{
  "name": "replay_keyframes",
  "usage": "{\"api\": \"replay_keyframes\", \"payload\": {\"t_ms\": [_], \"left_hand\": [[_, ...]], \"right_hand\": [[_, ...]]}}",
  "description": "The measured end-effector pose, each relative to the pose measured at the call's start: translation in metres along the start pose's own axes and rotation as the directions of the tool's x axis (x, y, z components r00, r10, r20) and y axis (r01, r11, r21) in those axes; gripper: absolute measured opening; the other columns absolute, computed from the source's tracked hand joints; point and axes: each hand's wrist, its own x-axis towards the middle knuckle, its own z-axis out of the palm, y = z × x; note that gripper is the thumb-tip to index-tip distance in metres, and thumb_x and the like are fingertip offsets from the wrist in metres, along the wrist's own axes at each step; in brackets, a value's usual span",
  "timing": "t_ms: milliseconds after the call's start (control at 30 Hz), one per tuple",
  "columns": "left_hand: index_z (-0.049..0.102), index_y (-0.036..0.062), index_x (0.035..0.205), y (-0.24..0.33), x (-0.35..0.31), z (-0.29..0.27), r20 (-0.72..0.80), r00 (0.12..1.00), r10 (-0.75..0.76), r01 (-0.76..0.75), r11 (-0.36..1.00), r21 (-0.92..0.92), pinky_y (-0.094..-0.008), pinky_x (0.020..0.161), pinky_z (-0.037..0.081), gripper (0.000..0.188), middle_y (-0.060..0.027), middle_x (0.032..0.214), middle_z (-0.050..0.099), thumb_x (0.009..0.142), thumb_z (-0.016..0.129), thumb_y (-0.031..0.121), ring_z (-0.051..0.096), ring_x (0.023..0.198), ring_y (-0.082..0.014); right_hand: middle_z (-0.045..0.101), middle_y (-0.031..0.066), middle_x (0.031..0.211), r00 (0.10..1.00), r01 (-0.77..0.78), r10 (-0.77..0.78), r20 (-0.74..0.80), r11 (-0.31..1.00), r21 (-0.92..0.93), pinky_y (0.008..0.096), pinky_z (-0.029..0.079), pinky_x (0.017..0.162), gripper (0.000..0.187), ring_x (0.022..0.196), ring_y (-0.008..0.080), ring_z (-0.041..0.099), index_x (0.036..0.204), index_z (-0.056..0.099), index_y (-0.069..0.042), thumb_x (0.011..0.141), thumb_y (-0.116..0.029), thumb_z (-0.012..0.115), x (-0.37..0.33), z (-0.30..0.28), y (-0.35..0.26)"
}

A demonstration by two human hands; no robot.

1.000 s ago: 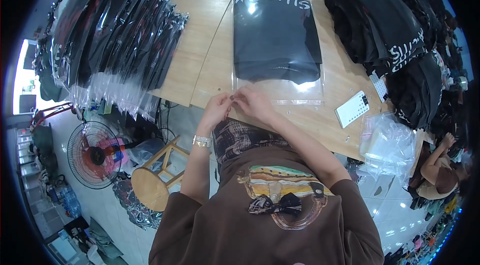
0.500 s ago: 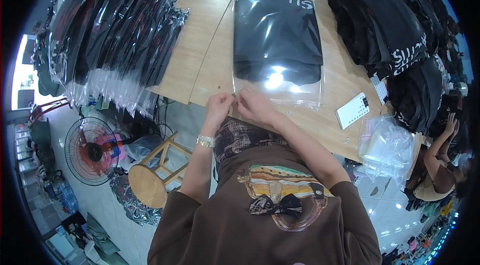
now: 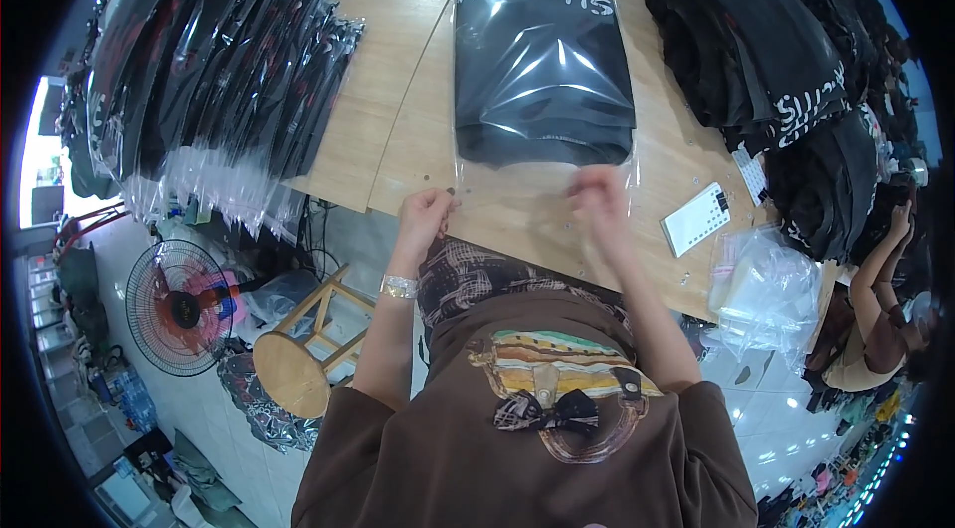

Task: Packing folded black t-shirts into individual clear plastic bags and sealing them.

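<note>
A folded black garment with white lettering along its far edge lies inside a clear plastic bag on the table. At the bag's near left corner, my left hand is closed, thumb and fingertips pinched on the plastic. My right hand is over the near right part of the bag, just below the garment. Motion smears its fingers, so their grip is unclear. The bag's near edge hardly shows under the right hand.
Bagged black garments stand in a row at left. Loose black garments are piled at right, near a white card and clear empty bags. A stool and fan stand at left; another person is at far right.
My right hand has moved away from my left, rightward along the bag's near end. My left hand stays at the near left corner. The glare on the plastic has shifted.
</note>
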Motion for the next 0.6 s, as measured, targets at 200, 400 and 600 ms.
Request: {"api": "replay_keyframes", "payload": {"t_ms": [200,400,600], "left_hand": [[0.059,0.0018,0.074,-0.002,-0.002,-0.011,0.036,0.999,-0.011,0.011,1.0,-0.015,-0.0174,0.043,0.033,0.021,0.0041,0.054,0.043,0.086,0.052,0.018,0.04,0.045,-0.0041],[0.058,0.0038,0.083,0.005,-0.001,-0.03,-0.012,0.965,0.263,-0.236,0.884,0.403,-0.0242,0.05,0.042,0.009,-0.0033,0.064,0.053,0.082,0.057,0.012,0.052,0.055,-0.0123],[0.058,0.0076,0.087,0.02,0.018,-0.02,0.293,0.521,0.802,-0.618,0.117,0.778,-0.0347,0.066,0.047,0.016,-0.0113,0.088,0.055,0.073,0.062,0.003,0.055,0.079,-0.0276]], "right_hand": [[0.052,0.0174,0.117,0.909,0.164,0.008,-0.418,0.913,0.373,0.0325,0.045,0.086,0.029,0.102,0.0263,0.054,0.1,0.054,0.006,0.083,-0.017,0.05,-0.029,-0.283,-0.03],[0.04,0.0028,0.057,0.333,0.454,-0.148,-0.931,0.891,0.021,0.0258,0.031,0.04,0.007,0.049,0.014,0.04,0.078,0.045,-0.001,0.078,-0.007,0.047,-0.174,-0.495,-0.12],[0.056,0.0096,0.103,0.631,-0.138,-0.731,-0.259,0.223,-0.965,0.0304,0.044,0.075,0.026,0.089,0.0206,0.054,0.1,0.054,0.001,0.075,-0.004,0.062,-0.057,-0.298,-0.075]]}}
